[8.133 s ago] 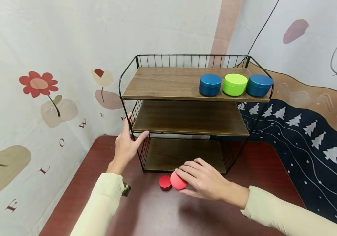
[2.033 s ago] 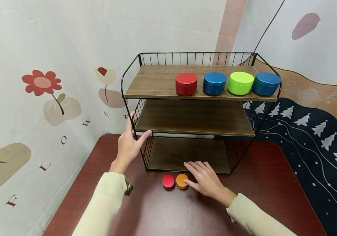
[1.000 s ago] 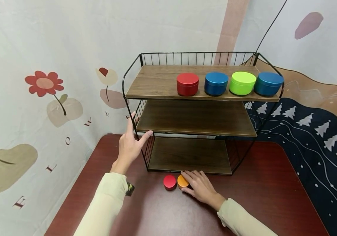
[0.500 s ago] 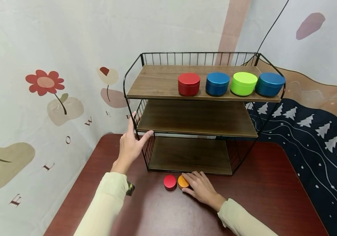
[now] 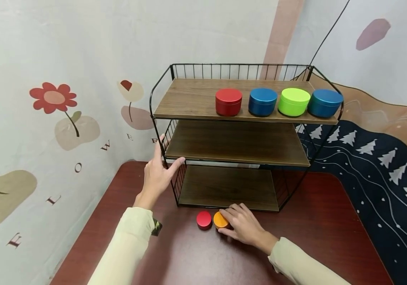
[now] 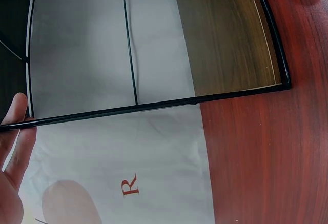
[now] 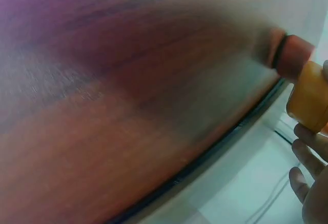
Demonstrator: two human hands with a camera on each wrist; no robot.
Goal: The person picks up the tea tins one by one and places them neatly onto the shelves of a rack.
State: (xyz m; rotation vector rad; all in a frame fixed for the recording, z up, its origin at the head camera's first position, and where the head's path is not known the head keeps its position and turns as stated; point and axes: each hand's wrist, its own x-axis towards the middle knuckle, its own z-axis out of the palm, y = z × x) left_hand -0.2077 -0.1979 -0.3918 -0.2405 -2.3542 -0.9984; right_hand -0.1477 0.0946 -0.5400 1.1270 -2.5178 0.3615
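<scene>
My left hand (image 5: 156, 174) grips the left side frame of a three-tier shelf rack (image 5: 239, 118), thumb in front and fingers behind. In the left wrist view, fingers (image 6: 18, 155) lie around the black metal bar (image 6: 128, 108). On the table, my right hand (image 5: 244, 225) pinches a small orange round tin (image 5: 220, 220) between thumb and fingers. The right wrist view shows the orange tin (image 7: 308, 98) at the fingertips, beside a red tin (image 7: 294, 56). That small red tin (image 5: 204, 220) stands just left of the orange one, in front of the rack.
Along the top shelf's front stand a larger red tin (image 5: 228, 102), a blue tin (image 5: 262, 101), a lime green tin (image 5: 294, 102) and another blue tin (image 5: 325, 103). The rack stands on a dark red table (image 5: 189, 257) against a patterned cloth backdrop (image 5: 82, 47).
Earlier my right hand held a red tin near the table; a red tin now stands on the top shelf. My right hand has since closed around the orange tin. The left hand stays on the rack.
</scene>
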